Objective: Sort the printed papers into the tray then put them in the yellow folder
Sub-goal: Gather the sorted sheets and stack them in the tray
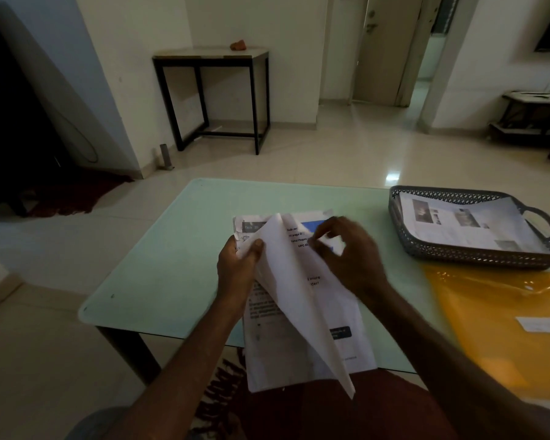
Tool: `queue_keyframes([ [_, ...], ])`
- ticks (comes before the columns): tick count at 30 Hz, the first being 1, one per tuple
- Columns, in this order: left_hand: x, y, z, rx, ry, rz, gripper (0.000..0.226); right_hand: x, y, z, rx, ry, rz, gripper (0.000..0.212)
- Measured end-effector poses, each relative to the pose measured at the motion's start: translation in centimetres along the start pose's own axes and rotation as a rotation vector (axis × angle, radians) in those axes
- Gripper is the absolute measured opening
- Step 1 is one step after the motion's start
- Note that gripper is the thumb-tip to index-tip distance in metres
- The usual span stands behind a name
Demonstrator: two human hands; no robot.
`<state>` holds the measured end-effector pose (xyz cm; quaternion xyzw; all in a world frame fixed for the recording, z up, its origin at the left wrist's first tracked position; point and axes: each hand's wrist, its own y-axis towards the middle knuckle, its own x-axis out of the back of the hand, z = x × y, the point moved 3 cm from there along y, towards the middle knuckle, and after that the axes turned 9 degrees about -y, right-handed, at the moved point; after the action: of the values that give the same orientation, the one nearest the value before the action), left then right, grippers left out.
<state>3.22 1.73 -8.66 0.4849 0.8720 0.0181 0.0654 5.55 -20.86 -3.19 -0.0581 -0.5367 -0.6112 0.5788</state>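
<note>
A stack of printed papers (346,319) lies at the middle of the pale green glass table (172,249), overhanging its near edge. My left hand (238,265) pinches one sheet (286,281) at its upper edge and holds it lifted and folded over the stack. My right hand (346,249) hovers over the stack's upper part, fingers curled, fingertips at the printed page; whether it pinches a sheet is unclear. A grey lattice tray (477,252) at the right holds printed pages. The yellow folder (502,328) lies in front of the tray.
A black-framed side table (213,55) stands against the far wall with a small orange object on it. A doorway opens at the back right. A low shelf stands at the far right. Tiled floor surrounds the table.
</note>
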Motion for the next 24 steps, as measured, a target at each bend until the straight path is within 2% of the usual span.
queue_keyframes([
  [2, -0.3, -0.2, -0.4, 0.004, -0.029, 0.024, 0.024, -1.1, -1.2, 2.2, 0.099, -0.003, 0.224, 0.021],
  [4, -0.4, -0.4, -0.9, 0.016, -0.054, 0.024, 0.035, -2.4, -2.1, 3.7, 0.15, 0.024, 0.39, 0.032],
  [8, -0.1, -0.6, -1.6, -0.004, -0.071, -0.009, 0.057, -2.4, -1.9, 3.9, 0.17, 0.203, 0.411, 0.031],
  [10, -0.2, -0.6, -1.8, 0.038, -0.163, 0.005, 0.064, -2.0, -1.4, 3.5, 0.184, 0.158, 0.416, 0.033],
  [12, -0.6, -0.7, -1.9, 0.073, -0.244, 0.053, 0.064, -2.0, -1.4, 3.2, 0.195, 0.026, 0.462, 0.038],
  [15, -1.0, -0.9, -1.4, 0.021, -0.109, 0.06, 0.05, -2.5, -2.0, 3.4, 0.232, -0.027, 0.551, 0.035],
  [18, -0.6, -0.7, -0.2, -0.016, 0.029, 0.038, 0.048, -2.0, -1.8, 3.6, 0.172, 0.229, 0.458, 0.024],
  [21, -0.2, -0.5, -0.1, -0.023, 0.043, 0.018, 0.042, -0.7, 0.2, 0.8, -0.084, 0.223, 0.176, 0.014],
  [22, -0.2, -0.5, -0.3, -0.027, 0.039, 0.014, 0.04, -0.4, 0.7, -0.6, -0.191, 0.183, 0.112, 0.016],
  [24, -0.3, -0.5, -0.2, -0.034, 0.022, 0.024, 0.041, -0.3, 1.0, -3.1, -0.408, 0.17, 0.084, 0.035],
])
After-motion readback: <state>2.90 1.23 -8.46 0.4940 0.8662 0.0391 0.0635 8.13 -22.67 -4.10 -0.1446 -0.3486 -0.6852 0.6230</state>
